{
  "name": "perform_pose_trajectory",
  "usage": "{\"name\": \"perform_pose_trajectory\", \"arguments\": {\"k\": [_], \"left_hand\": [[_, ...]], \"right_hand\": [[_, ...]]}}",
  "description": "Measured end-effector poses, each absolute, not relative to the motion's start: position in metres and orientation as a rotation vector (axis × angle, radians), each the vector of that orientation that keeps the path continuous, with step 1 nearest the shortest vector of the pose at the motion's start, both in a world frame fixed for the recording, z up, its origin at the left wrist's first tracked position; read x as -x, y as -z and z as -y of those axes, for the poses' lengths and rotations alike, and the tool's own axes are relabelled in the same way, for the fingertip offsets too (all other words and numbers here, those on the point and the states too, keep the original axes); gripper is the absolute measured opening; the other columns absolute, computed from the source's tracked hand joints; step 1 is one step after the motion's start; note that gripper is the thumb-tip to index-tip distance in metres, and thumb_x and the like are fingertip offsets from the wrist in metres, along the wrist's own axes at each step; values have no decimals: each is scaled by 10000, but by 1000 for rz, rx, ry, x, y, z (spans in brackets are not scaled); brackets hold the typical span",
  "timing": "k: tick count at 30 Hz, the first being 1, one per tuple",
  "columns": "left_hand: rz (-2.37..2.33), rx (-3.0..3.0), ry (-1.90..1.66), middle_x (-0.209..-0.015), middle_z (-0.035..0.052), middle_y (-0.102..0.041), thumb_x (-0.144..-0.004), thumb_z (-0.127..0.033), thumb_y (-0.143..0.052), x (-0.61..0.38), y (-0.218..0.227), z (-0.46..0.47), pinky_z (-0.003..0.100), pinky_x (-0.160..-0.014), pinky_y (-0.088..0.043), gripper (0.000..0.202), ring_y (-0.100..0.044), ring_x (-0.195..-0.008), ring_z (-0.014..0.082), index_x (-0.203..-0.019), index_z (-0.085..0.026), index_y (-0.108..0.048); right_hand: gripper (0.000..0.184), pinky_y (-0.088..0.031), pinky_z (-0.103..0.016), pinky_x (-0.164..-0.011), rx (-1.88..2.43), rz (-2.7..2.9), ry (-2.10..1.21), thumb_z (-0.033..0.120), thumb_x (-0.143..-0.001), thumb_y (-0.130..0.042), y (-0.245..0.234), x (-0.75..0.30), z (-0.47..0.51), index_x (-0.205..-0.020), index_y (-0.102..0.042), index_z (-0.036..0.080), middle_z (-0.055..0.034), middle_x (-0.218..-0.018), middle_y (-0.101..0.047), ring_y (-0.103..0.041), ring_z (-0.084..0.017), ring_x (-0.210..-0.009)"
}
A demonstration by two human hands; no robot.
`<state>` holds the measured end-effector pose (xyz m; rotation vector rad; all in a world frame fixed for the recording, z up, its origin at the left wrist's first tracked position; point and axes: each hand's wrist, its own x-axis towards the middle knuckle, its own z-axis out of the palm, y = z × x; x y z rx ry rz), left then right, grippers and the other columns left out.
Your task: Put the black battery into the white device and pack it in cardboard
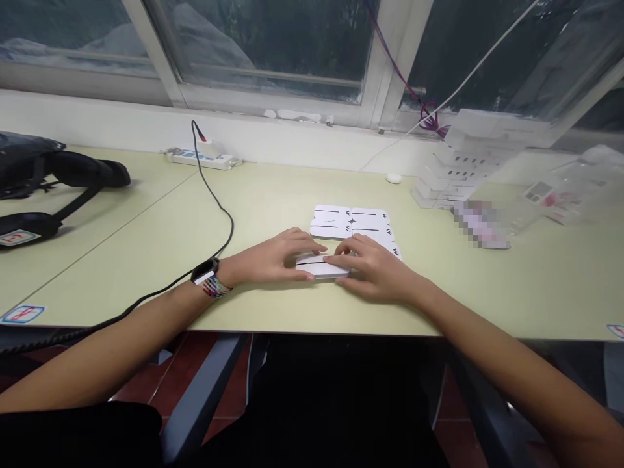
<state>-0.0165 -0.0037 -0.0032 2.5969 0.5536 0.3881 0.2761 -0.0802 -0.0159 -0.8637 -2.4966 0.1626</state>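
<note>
A flat white cardboard sheet with black lines and die-cut flaps lies on the pale green table. Its near edge is folded into a thick white flap. My left hand, with a dark watch and a beaded band on the wrist, lies over the flap's left end, fingers curled down onto it. On the flap's right end rests my right hand, with its fingertips on the flap's top. Both hands press the folded part against the table.
A black cable runs from a white power strip by the window sill to the table's front edge. A black bag lies at the far left. Stacked white folded boxes and clear plastic packets stand at the back right.
</note>
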Motion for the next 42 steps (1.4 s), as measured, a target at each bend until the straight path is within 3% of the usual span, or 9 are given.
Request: {"name": "perform_pose_trajectory", "arguments": {"k": [4, 9, 15, 21, 28, 31, 34, 37, 42], "left_hand": [[-614, -2608, -377, -1470, 95, -668, -973, -643, -741, 16, 4, 8, 504, -1154, -480, 656, -579, -1373, 359, -1531, -330, -595], [-717, -2536, -380, -1448, 109, -663, -938, -644, -778, 19, 5, 10, 513, -1125, -518, 816, -595, -1363, 366, -1624, -338, -460], [-830, -2480, -679, -1650, 108, -493, -1101, -612, -533, 15, 13, 2, 552, -1289, -389, 708, -468, -1523, 342, -1705, -339, -285], [-918, -2654, -514, -1745, 87, -411, -1128, -619, -437, 12, 26, -12, 602, -1333, -310, 598, -355, -1604, 357, -1632, -299, -465], [-944, -2697, -423, -1773, 44, -389, -1139, -609, -395, 8, 29, -15, 654, -1320, -294, 572, -318, -1626, 357, -1649, -353, -441], [-971, -2708, -432, -1780, 67, -375, -1132, -616, -394, 2, 29, -17, 652, -1324, -278, 596, -301, -1632, 367, -1647, -321, -448], [-978, -2711, -492, -1775, 89, -383, -1122, -604, -398, -9, 28, -24, 649, -1329, -255, 605, -297, -1632, 384, -1627, -279, -480], [-1013, -2688, -482, -1796, 97, -348, -1121, -603, -336, -30, 22, -39, 651, -1333, -223, 643, -266, -1654, 387, -1654, -260, -451], [-1127, -2658, -309, -1861, 58, -160, -1096, -550, -293, -75, 11, -81, 676, -1343, -131, 708, -92, -1715, 409, -1746, -269, -275]], "right_hand": [[346, -497, -523, -1058, 954, 2469, -213, 425, -1000, -734, 17, -268, 82, -1308, -694, 272, -110, -1323, -690, -559, -327, -1230], [277, -501, -472, -987, 991, 2448, -280, 408, -1001, -731, 19, -259, 76, -1228, -663, 265, -86, -1220, -736, -560, -308, -1146], [306, -484, -469, -1009, 914, 2403, -297, 456, -1007, -696, 4, -284, 20, -1229, -678, 245, -101, -1225, -723, -591, -311, -1137], [299, -430, -554, -1154, 1281, 2203, -388, 393, -937, -691, -6, -306, -83, -1205, -728, 265, -81, -1360, -724, -551, -357, -1313], [272, -518, -516, -1133, 1379, 2234, -569, 305, -891, -703, 5, -304, -125, -1140, -797, 250, -89, -1310, -767, -657, -326, -1268], [322, -506, -500, -1164, 1412, 2194, -537, 289, -972, -593, 6, -307, -114, -1237, -771, 245, -91, -1432, -726, -642, -304, -1339], [431, -448, -564, -1215, 1471, 2111, -419, 312, -1041, -485, 4, -313, -82, -1414, -682, 224, -133, -1557, -634, -583, -326, -1428], [460, -382, -608, -1265, 1498, 2131, -331, 437, -1080, -485, 7, -319, -32, -1430, -677, 208, -164, -1545, -637, -540, -362, -1478], [731, -240, -606, -1362, 1724, 2241, -170, 631, -1117, -338, 21, -316, 31, -1664, -460, 163, -167, -1813, -300, -216, -386, -1699]]}}
